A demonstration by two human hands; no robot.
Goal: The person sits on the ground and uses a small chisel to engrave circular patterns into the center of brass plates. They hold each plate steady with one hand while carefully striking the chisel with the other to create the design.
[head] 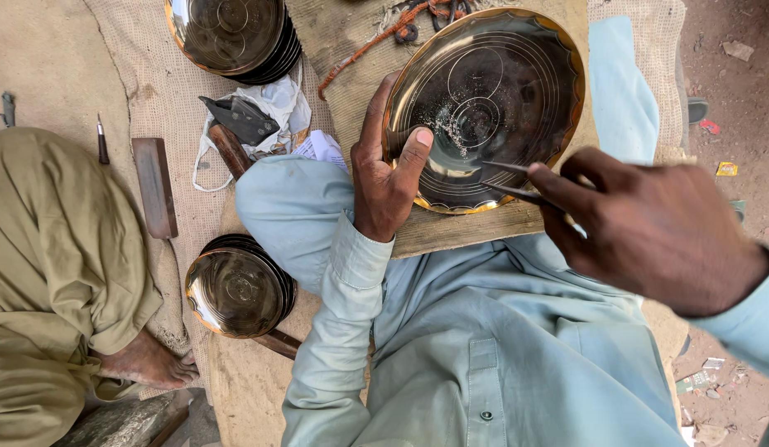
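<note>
Left hand [384, 178]: clamped on the rim of the brass plate [517, 66], thumb pressing inside.
Right hand [658, 232]: closed around a thin engraving tool [509, 192], tip on the plate.
Plate: tilted on a wooden board [451, 236] over the lap.
Technique: pin the rim firmly and steer the tip along the scribed rings.

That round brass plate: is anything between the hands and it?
Nothing visible. The left hand already grips the brass plate at its near rim, thumb inside. The right hand holds a thin metal tool whose tip reaches the plate's inner surface.
</note>
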